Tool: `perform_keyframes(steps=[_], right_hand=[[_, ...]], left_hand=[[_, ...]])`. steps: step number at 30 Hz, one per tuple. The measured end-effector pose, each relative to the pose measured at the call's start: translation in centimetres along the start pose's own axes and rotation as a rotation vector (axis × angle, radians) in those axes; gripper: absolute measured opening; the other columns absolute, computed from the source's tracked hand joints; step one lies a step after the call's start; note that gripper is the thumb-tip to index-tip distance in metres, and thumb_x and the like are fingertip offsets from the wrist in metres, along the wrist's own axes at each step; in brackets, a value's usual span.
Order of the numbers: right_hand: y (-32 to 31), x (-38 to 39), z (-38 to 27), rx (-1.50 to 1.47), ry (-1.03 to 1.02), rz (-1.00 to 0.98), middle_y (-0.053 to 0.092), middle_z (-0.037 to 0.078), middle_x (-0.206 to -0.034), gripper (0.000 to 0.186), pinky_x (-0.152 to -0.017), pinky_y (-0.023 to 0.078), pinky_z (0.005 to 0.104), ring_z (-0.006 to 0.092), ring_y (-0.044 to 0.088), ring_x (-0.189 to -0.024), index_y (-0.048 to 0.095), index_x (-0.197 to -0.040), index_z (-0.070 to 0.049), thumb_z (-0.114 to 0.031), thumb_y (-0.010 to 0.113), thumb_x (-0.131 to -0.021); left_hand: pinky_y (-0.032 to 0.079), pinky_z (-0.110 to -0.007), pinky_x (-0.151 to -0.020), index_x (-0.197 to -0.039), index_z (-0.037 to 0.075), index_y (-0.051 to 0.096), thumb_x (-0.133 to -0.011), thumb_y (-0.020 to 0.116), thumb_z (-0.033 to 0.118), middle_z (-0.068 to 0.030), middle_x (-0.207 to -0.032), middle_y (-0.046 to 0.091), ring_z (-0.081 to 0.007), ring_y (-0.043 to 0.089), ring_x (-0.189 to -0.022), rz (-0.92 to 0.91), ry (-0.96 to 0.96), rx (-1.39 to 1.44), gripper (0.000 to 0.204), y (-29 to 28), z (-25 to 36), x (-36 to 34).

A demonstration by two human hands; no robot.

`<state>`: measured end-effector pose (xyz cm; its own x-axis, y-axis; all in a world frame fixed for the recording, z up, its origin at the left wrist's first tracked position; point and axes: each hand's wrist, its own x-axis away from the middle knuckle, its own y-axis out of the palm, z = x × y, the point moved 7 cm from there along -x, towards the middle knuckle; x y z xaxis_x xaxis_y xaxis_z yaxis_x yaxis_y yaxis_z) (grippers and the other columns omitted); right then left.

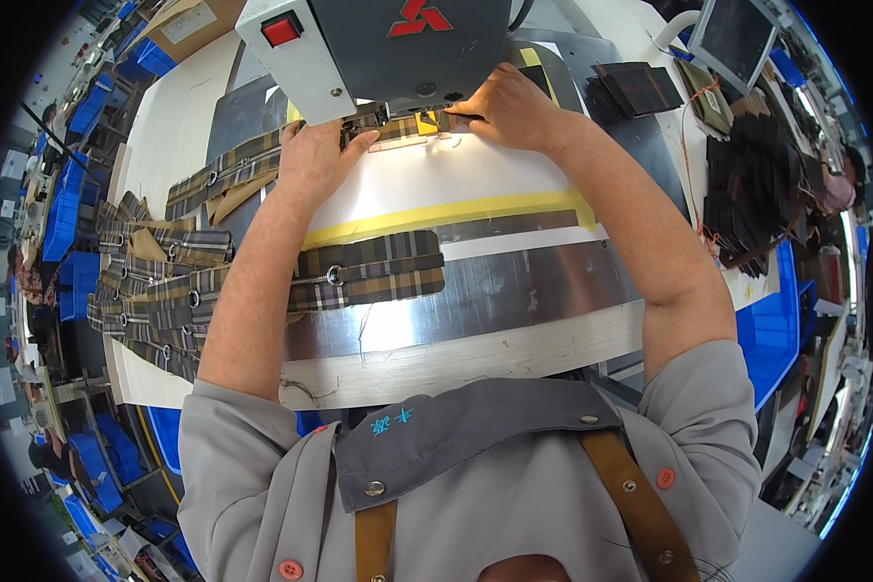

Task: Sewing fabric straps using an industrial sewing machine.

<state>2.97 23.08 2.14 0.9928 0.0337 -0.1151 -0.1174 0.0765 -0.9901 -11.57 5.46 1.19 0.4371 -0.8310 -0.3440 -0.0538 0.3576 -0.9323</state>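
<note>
A plaid fabric strap (233,170) with a metal ring runs under the head of a sewing machine (412,48). Left of the needle area, my left hand (317,160) is closed on the strap, thumb on the near side. On the other side, my right hand (514,112) has its thumb and forefinger at the strap's right part, close to a small yellow piece (427,122) under the machine head. The far fingertips of both hands are partly hidden. A white sheet edged with yellow tape (446,210) lies below them. Another plaid strap (369,270) rests nearer me.
Several ringed plaid straps (155,281) are heaped at the left. Dark fabric pieces (635,89) and a dark bundle (752,184) lie at the right, near a small screen (732,37). A cardboard box (189,27) stands far left; a blue bin (771,320) is below the table's right edge.
</note>
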Motion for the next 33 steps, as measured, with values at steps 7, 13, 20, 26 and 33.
perform_keyframes(steps=[7, 13, 20, 26, 33], right_hand=[[-0.5, 2.9, 0.6, -0.12, 0.013, 0.095, 0.064, 0.002, -0.139, 0.05, -0.115, 0.038, 0.0444, 0.0229, 0.055, -0.126, 0.069, -0.132, -0.016, -0.03, 0.068, -0.085], [-1.0, 6.5, -0.6, -0.156, 0.011, 0.129, 0.058, 0.005, -0.147, 0.07, -0.116, 0.036, 0.0427, 0.0257, 0.05, -0.134, 0.059, -0.143, -0.013, -0.05, 0.073, -0.086], [-1.3, 9.0, -0.9, -0.186, 0.124, 0.023, 0.054, 0.008, -0.152, 0.077, -0.12, 0.032, 0.0414, 0.0275, 0.044, -0.141, 0.057, -0.146, -0.012, -0.059, 0.072, -0.086], [-2.8, 10.6, -2.6, -0.204, 0.041, 0.158, 0.057, 0.013, -0.145, 0.065, -0.115, 0.036, 0.0425, 0.0309, 0.05, -0.134, 0.06, -0.141, -0.008, -0.043, 0.074, -0.087], [-5.8, 7.9, -11.8, -0.678, -0.231, 0.134, 0.066, 0.017, -0.125, 0.066, -0.106, 0.045, 0.0465, 0.0353, 0.059, -0.123, 0.06, -0.132, -0.002, -0.049, 0.075, -0.088]], left_hand=[[0.035, -0.057, -0.109, -0.125, 0.011, 0.069, -0.086, 0.069, 0.068, -0.0126, -0.109, 0.073, -0.0296, 0.065, -0.114, -0.187, -0.041, -0.081, 0.069, -0.8, 0.6, -0.9], [0.042, -0.051, -0.103, -0.114, 0.011, 0.07, -0.07, 0.088, 0.062, -0.0116, -0.105, 0.071, -0.0275, 0.065, -0.107, -0.494, -0.126, 0.15, 0.07, -0.7, 0.6, 0.2], [0.053, -0.037, -0.08, -0.099, 0.002, 0.072, -0.065, 0.096, 0.037, -0.0107, -0.085, 0.071, -0.0246, 0.067, -0.087, -0.548, -0.092, 0.284, 0.055, -3.6, 0.2, 1.4], [0.048, -0.031, -0.064, -0.088, -0.004, 0.068, -0.067, 0.094, 0.024, -0.0076, -0.07, 0.062, -0.0151, 0.06, -0.067, -0.596, 0.115, 0.584, 0.044, -13.8, 1.9, 4.7], [0.049, -0.048, -0.106, -0.123, -0.002, 0.063, -0.104, 0.062, 0.024, -0.0163, -0.11, 0.071, -0.0268, 0.067, -0.109, 0.347, 0.037, 1.633, 0.032, -31.5, -10.7, 10.1]])
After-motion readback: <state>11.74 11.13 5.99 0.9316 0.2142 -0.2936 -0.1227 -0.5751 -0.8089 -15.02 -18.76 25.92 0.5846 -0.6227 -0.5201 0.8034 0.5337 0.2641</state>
